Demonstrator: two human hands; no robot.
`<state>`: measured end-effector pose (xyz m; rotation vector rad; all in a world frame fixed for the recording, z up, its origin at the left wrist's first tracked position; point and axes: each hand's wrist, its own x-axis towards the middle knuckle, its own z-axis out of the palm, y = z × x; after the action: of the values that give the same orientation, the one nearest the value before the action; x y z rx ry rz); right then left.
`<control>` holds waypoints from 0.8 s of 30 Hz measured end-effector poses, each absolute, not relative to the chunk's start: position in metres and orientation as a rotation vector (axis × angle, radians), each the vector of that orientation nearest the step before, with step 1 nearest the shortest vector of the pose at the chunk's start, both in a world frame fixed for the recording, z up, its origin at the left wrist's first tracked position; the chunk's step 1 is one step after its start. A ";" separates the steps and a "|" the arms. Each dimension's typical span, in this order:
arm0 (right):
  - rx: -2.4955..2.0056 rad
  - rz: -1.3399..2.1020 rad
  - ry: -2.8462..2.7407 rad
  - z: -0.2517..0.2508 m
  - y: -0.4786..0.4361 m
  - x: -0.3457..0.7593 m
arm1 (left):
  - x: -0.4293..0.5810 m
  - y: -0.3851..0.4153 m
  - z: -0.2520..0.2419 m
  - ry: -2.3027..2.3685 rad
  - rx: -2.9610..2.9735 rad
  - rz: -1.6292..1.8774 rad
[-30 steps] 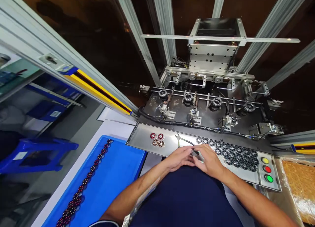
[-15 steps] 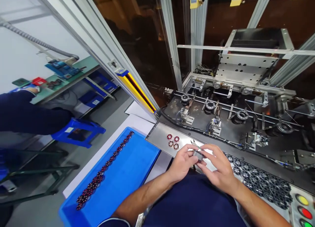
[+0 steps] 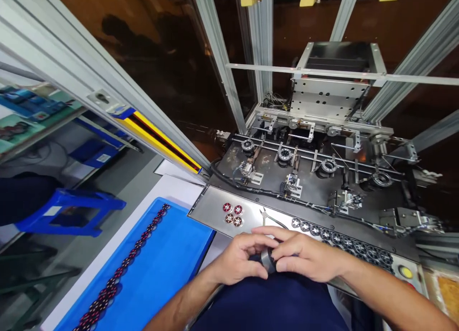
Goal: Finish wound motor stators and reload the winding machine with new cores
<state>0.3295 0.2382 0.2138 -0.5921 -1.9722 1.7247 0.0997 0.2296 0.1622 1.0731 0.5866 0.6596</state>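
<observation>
My left hand and my right hand meet close to my body, in front of a steel shelf. Both are closed round a small dark ring-shaped part pinched between the fingers. On the shelf just beyond lie a small pair of pliers, a cluster of several red wound stators to the left, and rows of several unwound dark stator cores to the right.
A blue tray at lower left carries a long line of wound stators. Behind the shelf stands a winding machine with several spindles. A yellow button sits at right. A blue stool and another person's dark sleeve are at left.
My hands have drawn back from over the shelf toward my body, still together on the small part. The view swung left, then back toward the machine.
</observation>
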 end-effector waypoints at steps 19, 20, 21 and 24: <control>-1.632 0.790 -2.399 0.108 0.422 0.564 | 0.069 0.231 0.093 1.317 1.069 0.716; -1.631 0.790 -2.415 0.107 0.423 0.565 | 0.070 0.232 0.092 1.322 1.076 0.711; -1.629 0.789 -2.429 0.107 0.426 0.565 | 0.071 0.233 0.092 1.328 1.081 0.709; -1.626 0.784 -2.466 0.107 0.432 0.567 | 0.077 0.235 0.092 1.345 1.070 0.706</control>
<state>0.5668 0.4319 0.1070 -1.6260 -2.4656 0.7836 0.0770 0.2346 0.0924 1.0696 1.3446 0.7065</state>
